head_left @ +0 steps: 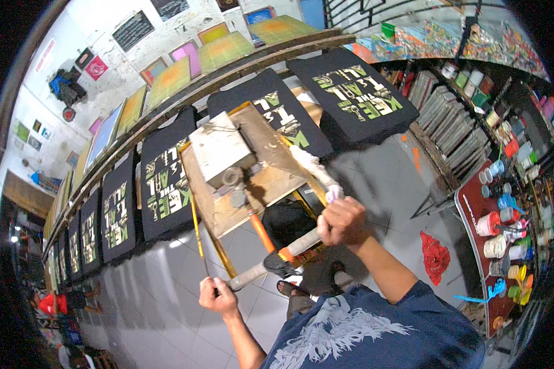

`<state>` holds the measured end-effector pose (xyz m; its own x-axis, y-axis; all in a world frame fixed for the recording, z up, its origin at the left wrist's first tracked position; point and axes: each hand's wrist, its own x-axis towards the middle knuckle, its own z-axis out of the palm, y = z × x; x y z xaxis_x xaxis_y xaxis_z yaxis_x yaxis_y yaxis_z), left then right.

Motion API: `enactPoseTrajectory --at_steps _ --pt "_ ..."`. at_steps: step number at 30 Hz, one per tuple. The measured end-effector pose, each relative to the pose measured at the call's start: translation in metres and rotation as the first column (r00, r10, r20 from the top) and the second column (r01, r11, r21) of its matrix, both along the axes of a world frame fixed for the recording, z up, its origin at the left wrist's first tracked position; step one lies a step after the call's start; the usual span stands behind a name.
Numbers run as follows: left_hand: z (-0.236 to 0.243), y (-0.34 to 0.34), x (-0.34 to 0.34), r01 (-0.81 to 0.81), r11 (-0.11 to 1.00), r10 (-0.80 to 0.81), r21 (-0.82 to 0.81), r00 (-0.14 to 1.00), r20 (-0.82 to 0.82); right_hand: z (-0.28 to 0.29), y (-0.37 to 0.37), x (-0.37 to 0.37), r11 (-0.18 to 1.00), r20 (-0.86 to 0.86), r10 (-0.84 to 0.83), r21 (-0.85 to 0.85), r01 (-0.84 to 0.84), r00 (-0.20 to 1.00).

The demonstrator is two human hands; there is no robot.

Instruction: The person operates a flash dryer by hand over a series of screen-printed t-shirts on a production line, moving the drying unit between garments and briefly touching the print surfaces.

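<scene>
Between both hands point(277, 255), the squeegee handle point(276, 259), gripped at each end

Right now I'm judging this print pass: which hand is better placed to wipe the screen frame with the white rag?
Probably the right hand. It already grips the white rag, which lies along the screen frame edge. The left hand sits lower, closed on the grey handle end, away from the rag.

Black printed shirts point(355, 93) are laid in a row along a long table. Paint jars point(497, 229) are crowded on the right-hand shelf. A red rag point(436, 256) is left on the floor.
</scene>
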<state>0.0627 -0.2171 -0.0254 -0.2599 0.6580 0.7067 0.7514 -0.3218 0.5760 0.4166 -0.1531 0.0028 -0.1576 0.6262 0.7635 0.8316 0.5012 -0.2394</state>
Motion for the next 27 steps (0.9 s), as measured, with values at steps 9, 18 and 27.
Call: enactPoseTrajectory --at_steps 9,18,27 --pt "-0.012 0.018 -0.029 -0.006 1.000 0.005 0.019 0.999 0.044 0.002 0.003 -0.019 0.997 -0.112 0.044 0.061 -0.037 0.993" --pt "-0.029 0.019 -0.027 -0.111 0.990 0.092 0.087 0.976 0.195 -0.002 0.004 -0.012 0.995 -0.050 0.099 0.035 -0.097 0.994" --pt "-0.016 0.021 -0.010 -0.123 0.987 0.098 0.105 0.971 0.219 0.004 0.002 -0.012 0.996 -0.001 0.090 -0.018 -0.090 0.996"
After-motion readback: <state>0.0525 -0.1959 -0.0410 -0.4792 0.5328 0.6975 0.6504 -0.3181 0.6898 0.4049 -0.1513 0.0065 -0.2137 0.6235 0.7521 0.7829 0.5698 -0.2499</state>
